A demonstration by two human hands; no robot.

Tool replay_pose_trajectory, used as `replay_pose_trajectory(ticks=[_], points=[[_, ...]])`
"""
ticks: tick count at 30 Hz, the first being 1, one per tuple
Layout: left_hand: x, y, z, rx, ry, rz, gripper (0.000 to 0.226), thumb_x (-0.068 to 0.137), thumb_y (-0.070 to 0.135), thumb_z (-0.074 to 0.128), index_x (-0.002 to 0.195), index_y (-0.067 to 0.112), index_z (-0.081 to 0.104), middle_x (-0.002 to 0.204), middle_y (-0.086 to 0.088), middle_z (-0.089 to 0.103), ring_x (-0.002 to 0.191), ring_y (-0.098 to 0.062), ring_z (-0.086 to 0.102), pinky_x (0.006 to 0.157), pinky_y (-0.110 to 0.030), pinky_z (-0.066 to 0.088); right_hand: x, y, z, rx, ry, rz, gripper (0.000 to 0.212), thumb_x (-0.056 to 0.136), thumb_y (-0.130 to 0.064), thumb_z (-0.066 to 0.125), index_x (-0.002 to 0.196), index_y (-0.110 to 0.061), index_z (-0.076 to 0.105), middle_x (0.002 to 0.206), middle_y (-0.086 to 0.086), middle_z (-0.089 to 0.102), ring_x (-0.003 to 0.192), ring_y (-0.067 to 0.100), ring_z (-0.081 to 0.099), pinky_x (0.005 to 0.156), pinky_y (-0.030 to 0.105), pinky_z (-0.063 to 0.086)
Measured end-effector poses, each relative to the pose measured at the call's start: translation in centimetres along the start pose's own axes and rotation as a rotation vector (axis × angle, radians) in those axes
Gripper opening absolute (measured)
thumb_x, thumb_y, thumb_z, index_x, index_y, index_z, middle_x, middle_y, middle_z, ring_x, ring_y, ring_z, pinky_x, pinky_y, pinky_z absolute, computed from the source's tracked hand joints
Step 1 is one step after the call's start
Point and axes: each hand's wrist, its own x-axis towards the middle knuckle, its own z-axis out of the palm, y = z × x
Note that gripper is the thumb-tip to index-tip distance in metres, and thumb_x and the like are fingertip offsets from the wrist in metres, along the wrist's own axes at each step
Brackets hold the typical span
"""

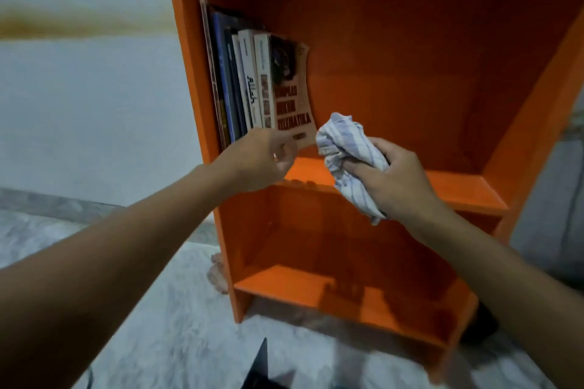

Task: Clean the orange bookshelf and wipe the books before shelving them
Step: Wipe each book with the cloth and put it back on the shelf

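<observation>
Orange bookshelf (410,73), open front, pale wall (94,110) to its left, marbled floor (177,319) below. A row of books (240,79) stands upright at the left end of the middle compartment, against the side panel. The rightmost one, a beige book (292,95) with red lettering, has its cover bowed out to the right.

Left hand (262,158): fingers curled, pinching the lower edge of the beige book's cover; slight blur.

Right hand (398,177): fingers wrapped tight round a bunched striped cloth (343,145), held just right of the beige book, over the shelf board's near edge. Lower compartment holds nothing visible.
</observation>
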Motion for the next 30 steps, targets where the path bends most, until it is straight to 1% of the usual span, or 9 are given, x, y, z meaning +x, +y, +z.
replay_pose_trajectory(ticks=[3, 7, 9, 12, 15, 17, 20, 25, 30], points=[[-5.4, 0.5, 1.9, -0.006, -0.157, 0.103, 0.019, 0.088, 0.019, 0.055, 0.099, 0.020, 0.071, 0.092, 0.005, 0.071, 0.079, -0.006, 0.065, 0.068, -0.033, 0.058, -6.0, 1.2, 1.6, 0.082, -0.062, 0.021, 0.028, 0.087, -0.003, 0.068, 0.104, -0.024, 0.067, 0.093, -0.011, 0.072, 0.081, -0.003, 0.068, 0.065, 0.010, 0.048], [-11.9, 1.4, 7.7, -0.145, -0.266, 0.008, 0.011, 0.092, 0.020, 0.058, 0.089, 0.018, 0.069, 0.086, -0.002, 0.072, 0.072, -0.016, 0.066, 0.062, -0.033, 0.052, -14.4, 6.7, 3.2, 0.050, -0.120, 0.193, 0.037, 0.087, -0.004, 0.068, 0.115, -0.028, 0.059, 0.104, -0.022, 0.065, 0.089, -0.015, 0.062, 0.071, 0.004, 0.045], [-15.0, 1.6, 12.9, -0.215, -0.388, -0.103, 0.016, 0.095, 0.028, 0.057, 0.099, 0.018, 0.069, 0.094, -0.004, 0.070, 0.073, -0.019, 0.065, 0.061, -0.031, 0.051, -18.6, 10.8, 3.9, 0.034, -0.071, 0.348, 0.036, 0.089, -0.010, 0.068, 0.119, -0.026, 0.057, 0.105, -0.021, 0.064, 0.084, -0.017, 0.060, 0.067, 0.002, 0.044], [-20.5, 1.5, 22.1, -0.332, -0.579, -0.368, 0.026, 0.095, 0.035, 0.056, 0.113, 0.018, 0.066, 0.115, -0.006, 0.067, 0.098, -0.023, 0.063, 0.087, -0.033, 0.050, -25.0, 16.7, 5.7, 0.005, 0.026, 0.635, 0.024, 0.092, -0.016, 0.064, 0.114, -0.024, 0.060, 0.103, -0.008, 0.068, 0.078, -0.009, 0.061, 0.059, 0.002, 0.043], [-27.0, 2.3, 30.4, -0.419, -0.790, -0.554, 0.041, 0.097, 0.031, 0.053, 0.122, -0.001, 0.057, 0.125, -0.018, 0.060, 0.108, -0.030, 0.060, 0.086, -0.031, 0.048, -31.7, 22.2, 7.3, -0.146, -0.028, 0.833, 0.034, 0.092, -0.032, 0.063, 0.124, -0.019, 0.061, 0.117, -0.001, 0.067, 0.095, 0.011, 0.065, 0.083, 0.019, 0.053], [-30.8, 3.2, 33.6, -0.375, -0.844, -0.599, 0.033, 0.095, 0.024, 0.052, 0.116, -0.001, 0.057, 0.124, -0.017, 0.060, 0.112, -0.029, 0.059, 0.082, -0.025, 0.043, -35.0, 23.9, 7.3, -0.262, -0.078, 0.771, 0.036, 0.092, -0.028, 0.064, 0.126, -0.018, 0.061, 0.124, -0.005, 0.063, 0.110, 0.012, 0.060, 0.097, 0.029, 0.048], [-33.7, 3.4, 36.0, -0.421, -0.788, -0.665, 0.011, 0.090, 0.010, 0.054, 0.099, 0.006, 0.061, 0.111, -0.014, 0.066, 0.102, -0.023, 0.062, 0.071, -0.017, 0.040, -38.1, 25.4, 6.1, -0.511, -0.096, 0.503, 0.037, 0.087, -0.015, 0.067, 0.123, -0.010, 0.061, 0.123, -0.002, 0.058, 0.113, 0.014, 0.055, 0.098, 0.025, 0.044], [-34.1, 1.8, 37.6, -0.499, -0.737, -0.689, 0.018, 0.088, 0.002, 0.057, 0.100, 0.004, 0.070, 0.100, -0.014, 0.071, 0.097, -0.029, 0.066, 0.081, -0.029, 0.051, -40.8, 29.2, 5.0, -0.580, -0.618, -0.044, 0.052, 0.068, -0.016, 0.071, 0.117, -0.025, 0.056, 0.125, -0.004, 0.056, 0.107, 0.016, 0.053, 0.092, 0.026, 0.048], [-34.2, -0.1, 38.4, -0.652, -0.775, -0.700, 0.019, 0.078, 0.013, 0.064, 0.093, 0.018, 0.075, 0.093, -0.003, 0.075, 0.093, -0.020, 0.069, 0.089, -0.046, 0.055, -34.8, 35.3, 2.8, -0.577, -0.362, 0.074, 0.041, 0.076, -0.013, 0.067, 0.116, -0.016, 0.060, 0.119, 0.012, 0.063, 0.109, 0.023, 0.054, 0.095, 0.028, 0.039]])
